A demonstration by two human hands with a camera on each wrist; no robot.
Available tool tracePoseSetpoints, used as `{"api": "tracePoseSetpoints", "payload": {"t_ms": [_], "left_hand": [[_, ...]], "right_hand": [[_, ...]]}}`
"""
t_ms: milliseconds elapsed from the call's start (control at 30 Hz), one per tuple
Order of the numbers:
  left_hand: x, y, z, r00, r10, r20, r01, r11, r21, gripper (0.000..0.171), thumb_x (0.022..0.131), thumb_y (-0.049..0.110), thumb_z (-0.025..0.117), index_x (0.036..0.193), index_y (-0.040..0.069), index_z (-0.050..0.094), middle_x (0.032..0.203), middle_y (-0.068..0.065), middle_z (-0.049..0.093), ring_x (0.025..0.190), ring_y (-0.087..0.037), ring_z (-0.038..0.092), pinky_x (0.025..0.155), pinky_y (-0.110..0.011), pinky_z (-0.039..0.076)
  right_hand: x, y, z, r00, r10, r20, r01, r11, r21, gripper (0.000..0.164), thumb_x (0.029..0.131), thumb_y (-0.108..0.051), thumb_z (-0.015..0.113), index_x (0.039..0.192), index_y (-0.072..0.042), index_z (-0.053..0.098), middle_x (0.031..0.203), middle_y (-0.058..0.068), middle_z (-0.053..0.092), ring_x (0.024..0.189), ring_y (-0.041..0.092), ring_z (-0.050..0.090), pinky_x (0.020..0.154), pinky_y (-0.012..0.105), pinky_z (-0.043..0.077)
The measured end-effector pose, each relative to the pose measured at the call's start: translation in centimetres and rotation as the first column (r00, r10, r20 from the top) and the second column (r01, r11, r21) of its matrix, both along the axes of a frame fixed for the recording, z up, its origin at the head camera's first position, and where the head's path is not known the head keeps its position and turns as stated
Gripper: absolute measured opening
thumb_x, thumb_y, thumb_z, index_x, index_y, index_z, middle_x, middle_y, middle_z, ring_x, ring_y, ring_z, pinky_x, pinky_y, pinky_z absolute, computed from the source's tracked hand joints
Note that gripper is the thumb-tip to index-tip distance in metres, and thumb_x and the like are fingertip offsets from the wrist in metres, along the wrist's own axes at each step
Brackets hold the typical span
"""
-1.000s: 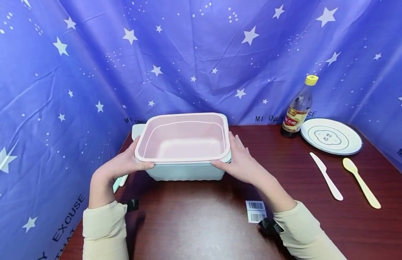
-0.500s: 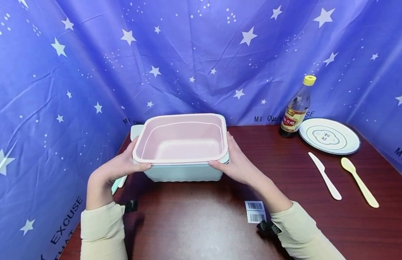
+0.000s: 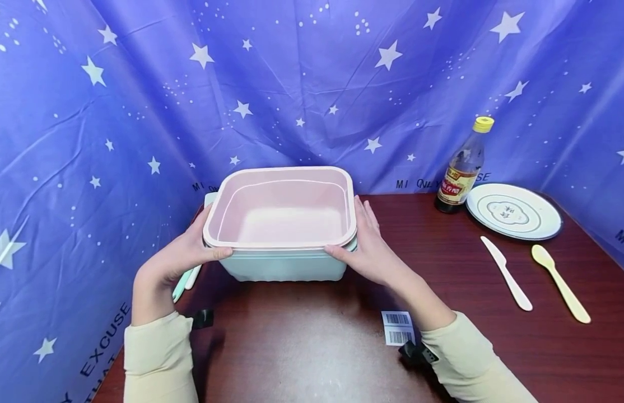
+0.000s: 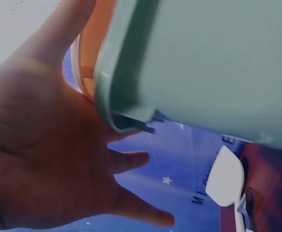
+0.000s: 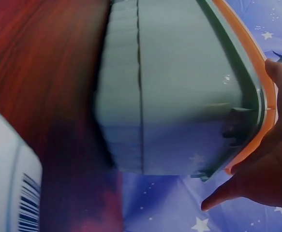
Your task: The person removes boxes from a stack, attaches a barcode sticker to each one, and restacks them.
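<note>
A pink plastic tub (image 3: 284, 215) sits nested inside a mint-green tub (image 3: 287, 268) at the back left of the table. My left hand (image 3: 191, 246) holds the pink tub's left side, thumb at the front rim. On the opposite side my right hand (image 3: 369, 246) grips it the same way. The left wrist view shows several fingers of the left hand (image 4: 53, 140) stretched out past the rim. Seen from the right wrist, the pink tub's edge, which looks orange there, stands out above the mint-green tub (image 5: 179, 92), beside the right hand (image 5: 271, 159).
A vinegar-like bottle (image 3: 458, 168) with a yellow cap and a white plate (image 3: 513, 210) stand at the back right. Before them lie a white knife (image 3: 506, 274) and a yellow spoon (image 3: 561, 285). A white spatula (image 4: 225, 179) lies left of the tubs. A barcode label (image 3: 397, 327) is on the table.
The pink tub has risen slightly out of the mint-green tub, its far rim highest. Both hands still hold it and have shifted only a little.
</note>
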State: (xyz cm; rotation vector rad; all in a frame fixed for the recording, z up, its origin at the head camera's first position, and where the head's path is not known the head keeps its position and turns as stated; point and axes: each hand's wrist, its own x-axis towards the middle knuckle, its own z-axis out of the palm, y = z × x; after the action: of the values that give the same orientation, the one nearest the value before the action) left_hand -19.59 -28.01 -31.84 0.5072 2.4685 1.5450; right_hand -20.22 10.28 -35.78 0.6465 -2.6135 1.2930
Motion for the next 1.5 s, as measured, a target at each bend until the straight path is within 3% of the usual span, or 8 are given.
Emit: {"api": "tracePoseSetpoints", "payload": {"t_ms": [167, 267, 367, 533, 800, 1000, 1267, 1500], "left_hand": [[0.7, 0.3, 1.2, 0.997, 0.043, -0.057, -0.043, 0.999, 0.009, 0.104, 0.086, 0.011, 0.079, 0.162, 0.03, 0.009, 0.159, -0.005, 0.026, 0.139, -0.026, 0.035, 0.101, -0.03, 0.041], [1.1, 0.7, 2.0, 0.992, 0.076, -0.102, -0.075, 0.997, 0.012, 0.107, 0.084, 0.01, 0.081, 0.161, 0.035, 0.01, 0.159, -0.002, 0.027, 0.138, -0.025, 0.036, 0.098, -0.026, 0.042], [1.6, 1.0, 2.8, 0.984, 0.098, -0.149, -0.094, 0.995, 0.033, 0.111, 0.081, 0.008, 0.083, 0.161, 0.038, 0.011, 0.159, 0.001, 0.026, 0.138, -0.024, 0.036, 0.099, -0.025, 0.041], [2.4, 1.8, 3.8, 0.971, 0.109, -0.214, -0.085, 0.989, 0.12, 0.114, 0.077, 0.001, 0.084, 0.16, 0.037, 0.015, 0.158, 0.001, 0.027, 0.135, -0.027, 0.038, 0.097, -0.025, 0.044], [4.0, 2.9, 5.2, 0.96, 0.097, -0.264, -0.014, 0.954, 0.301, 0.12, 0.072, -0.015, 0.079, 0.161, 0.032, 0.014, 0.159, -0.008, 0.023, 0.131, -0.039, 0.038, 0.09, -0.027, 0.052], [4.7, 3.9, 6.1, 0.95, 0.075, -0.305, 0.044, 0.93, 0.364, 0.124, 0.069, -0.022, 0.077, 0.161, 0.03, 0.013, 0.16, -0.011, 0.022, 0.13, -0.044, 0.037, 0.09, -0.03, 0.054], [4.6, 6.3, 6.1, 0.933, 0.056, -0.356, 0.07, 0.94, 0.333, 0.125, 0.068, -0.018, 0.081, 0.161, 0.029, 0.012, 0.16, -0.01, 0.024, 0.129, -0.045, 0.04, 0.088, -0.034, 0.056], [4.0, 8.6, 5.8, 0.918, 0.013, -0.396, 0.137, 0.928, 0.347, 0.126, 0.067, -0.015, 0.084, 0.162, 0.026, 0.012, 0.16, -0.01, 0.024, 0.13, -0.046, 0.042, 0.092, -0.046, 0.054]], "right_hand": [[0.3, 0.4, 1.1, 0.998, 0.044, -0.05, -0.047, 0.997, -0.064, 0.111, 0.086, -0.041, 0.078, 0.163, -0.014, 0.004, 0.166, 0.012, 0.019, 0.153, 0.027, 0.012, 0.118, 0.062, 0.005], [0.4, 0.7, 1.6, 0.993, 0.085, -0.083, -0.095, 0.988, -0.124, 0.11, 0.086, -0.038, 0.079, 0.163, -0.02, 0.003, 0.163, 0.011, 0.027, 0.146, 0.027, 0.031, 0.118, 0.058, 0.016], [0.6, 1.0, 2.0, 0.989, 0.104, -0.103, -0.119, 0.98, -0.159, 0.111, 0.086, -0.034, 0.081, 0.163, -0.024, 0.001, 0.162, 0.009, 0.028, 0.142, 0.029, 0.037, 0.116, 0.052, 0.027], [1.3, 1.5, 2.7, 0.986, 0.102, -0.131, -0.125, 0.976, -0.181, 0.115, 0.086, -0.03, 0.082, 0.163, -0.024, -0.003, 0.164, 0.011, 0.024, 0.143, 0.029, 0.036, 0.116, 0.05, 0.026], [2.7, 2.2, 4.3, 0.971, 0.079, -0.225, -0.122, 0.975, -0.184, 0.121, 0.08, -0.02, 0.086, 0.163, -0.02, -0.002, 0.165, 0.01, 0.022, 0.145, 0.03, 0.033, 0.117, 0.049, 0.023], [3.4, 3.2, 5.3, 0.959, 0.078, -0.273, -0.131, 0.974, -0.184, 0.126, 0.076, -0.011, 0.088, 0.164, -0.021, -0.002, 0.166, 0.006, 0.02, 0.143, 0.029, 0.035, 0.116, 0.033, 0.025], [4.3, 5.6, 6.0, 0.97, 0.05, -0.238, -0.099, 0.975, -0.198, 0.124, 0.076, -0.011, 0.088, 0.164, -0.027, 0.002, 0.166, 0.002, 0.02, 0.145, 0.027, 0.03, 0.114, 0.028, 0.024], [5.1, 7.8, 6.2, 0.972, 0.026, -0.232, -0.077, 0.975, -0.211, 0.125, 0.074, -0.004, 0.087, 0.164, -0.026, 0.004, 0.165, 0.003, 0.022, 0.141, 0.026, 0.034, 0.111, 0.021, 0.024]]}}
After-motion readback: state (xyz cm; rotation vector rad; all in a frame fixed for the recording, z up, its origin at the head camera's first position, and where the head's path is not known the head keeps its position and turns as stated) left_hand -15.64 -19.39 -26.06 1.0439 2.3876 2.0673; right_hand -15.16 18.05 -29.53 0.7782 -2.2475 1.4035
